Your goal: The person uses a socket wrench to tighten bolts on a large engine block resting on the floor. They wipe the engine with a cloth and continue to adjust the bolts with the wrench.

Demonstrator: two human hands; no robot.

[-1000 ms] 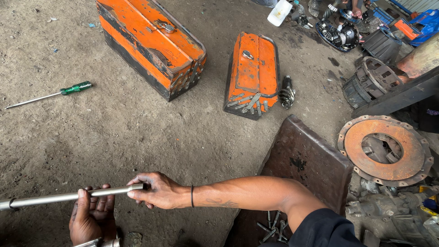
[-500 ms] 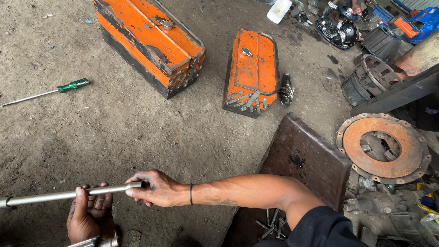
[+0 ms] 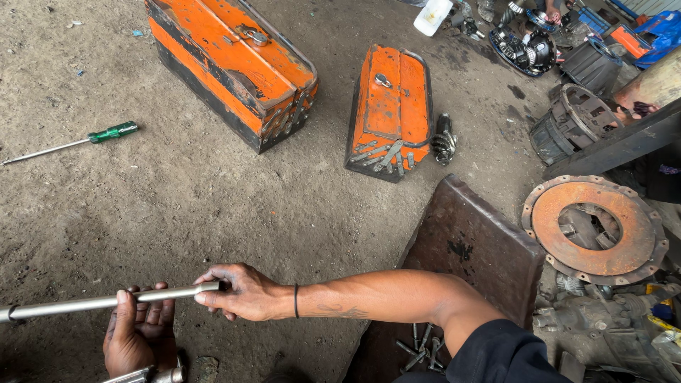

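Nothing has shifted: both hands' fingers stay closed on the steel rod [image 3: 106, 303] above the dirt floor [image 3: 213, 206].

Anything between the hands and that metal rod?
Nothing visible. The right hand grips the end of the metal rod; the left hand cups it from beneath. The green-handled screwdriver lies well away on the dirt floor.

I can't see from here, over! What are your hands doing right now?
Right hand pinching the end of a long metal rod. Left hand wrapped around the rod from below. Green-handled screwdriver and two orange toolboxes lie apart on the dirt floor.
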